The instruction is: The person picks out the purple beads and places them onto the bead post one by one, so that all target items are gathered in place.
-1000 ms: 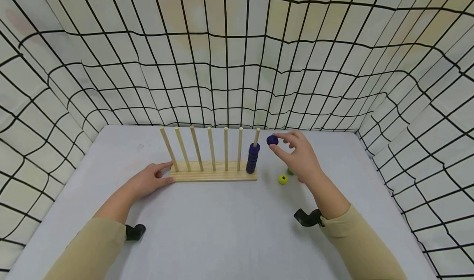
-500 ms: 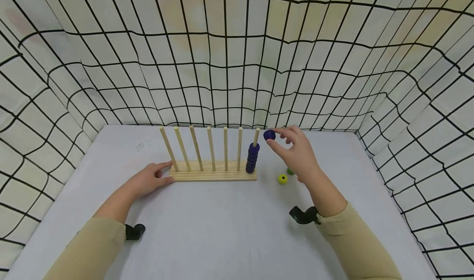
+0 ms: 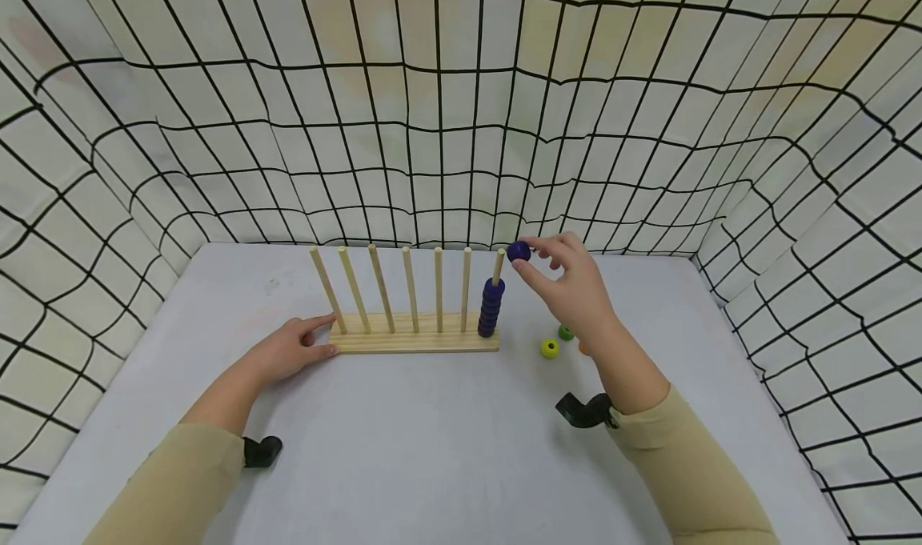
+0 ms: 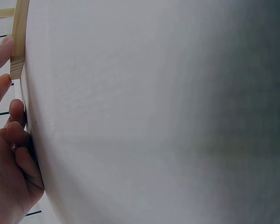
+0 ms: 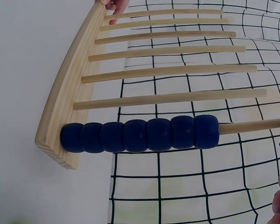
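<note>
A wooden bead rack [image 3: 415, 342] with several upright pegs stands on the table. Its rightmost peg [image 5: 252, 126] carries a stack of dark blue beads [image 3: 490, 309], with bare wood at the tip. My left hand [image 3: 286, 354] holds the left end of the base between thumb and forefinger; in the left wrist view these fingers meet the base's end [image 4: 18, 60]. My right hand [image 3: 574, 289] pinches another blue bead [image 3: 519, 251] between thumb and forefinger, just right of that peg's tip and apart from it. The right wrist view shows only this bead's edge.
A yellow bead [image 3: 550, 349], a green bead [image 3: 566, 333] and a partly hidden orange bead [image 3: 583, 348] lie under my right forearm. Black netting [image 3: 439, 129] over white walls surrounds the table [image 3: 425, 441] at the back and sides.
My right hand has moved left and up in the head view, bringing the pinched blue bead close to the rightmost peg's tip. My left hand and the rack are practically unmoved.
</note>
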A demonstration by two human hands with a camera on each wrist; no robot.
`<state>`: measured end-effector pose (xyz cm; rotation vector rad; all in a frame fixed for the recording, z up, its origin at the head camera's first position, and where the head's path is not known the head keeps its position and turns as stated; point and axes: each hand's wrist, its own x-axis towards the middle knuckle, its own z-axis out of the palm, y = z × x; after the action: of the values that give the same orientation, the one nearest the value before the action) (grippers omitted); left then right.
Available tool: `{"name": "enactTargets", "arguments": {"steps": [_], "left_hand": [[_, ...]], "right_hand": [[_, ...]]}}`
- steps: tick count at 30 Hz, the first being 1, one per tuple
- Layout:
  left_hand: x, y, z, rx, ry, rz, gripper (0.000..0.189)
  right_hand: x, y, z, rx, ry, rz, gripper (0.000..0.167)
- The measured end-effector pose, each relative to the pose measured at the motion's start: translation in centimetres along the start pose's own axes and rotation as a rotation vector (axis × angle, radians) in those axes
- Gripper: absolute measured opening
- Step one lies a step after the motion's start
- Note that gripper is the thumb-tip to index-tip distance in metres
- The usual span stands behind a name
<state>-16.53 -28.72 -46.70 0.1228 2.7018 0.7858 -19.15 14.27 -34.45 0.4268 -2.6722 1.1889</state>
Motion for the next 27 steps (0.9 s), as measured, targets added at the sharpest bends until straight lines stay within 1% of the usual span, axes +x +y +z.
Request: {"name": "enactTargets", "arguments": {"steps": [11,19,27], "left_hand": [[-0.11,0.29,-0.10,-0.001,-0.010,-0.014,0.078],[-0.11,0.26,-0.06,-0.004,-0.009,-0.013,0.077],[-0.02,0.21,0.00,0.000,-0.005,-0.005,0.077]], "right_hand": [[0.44,-0.31,0.30,0.043,-0.007,-0.009,0.046],[0.50,-0.53,0.54,0.061,-0.020,0.018,0.046],[0.69,-0.73,0.82,0.041,-0.009,-0.010,0.044]]}}
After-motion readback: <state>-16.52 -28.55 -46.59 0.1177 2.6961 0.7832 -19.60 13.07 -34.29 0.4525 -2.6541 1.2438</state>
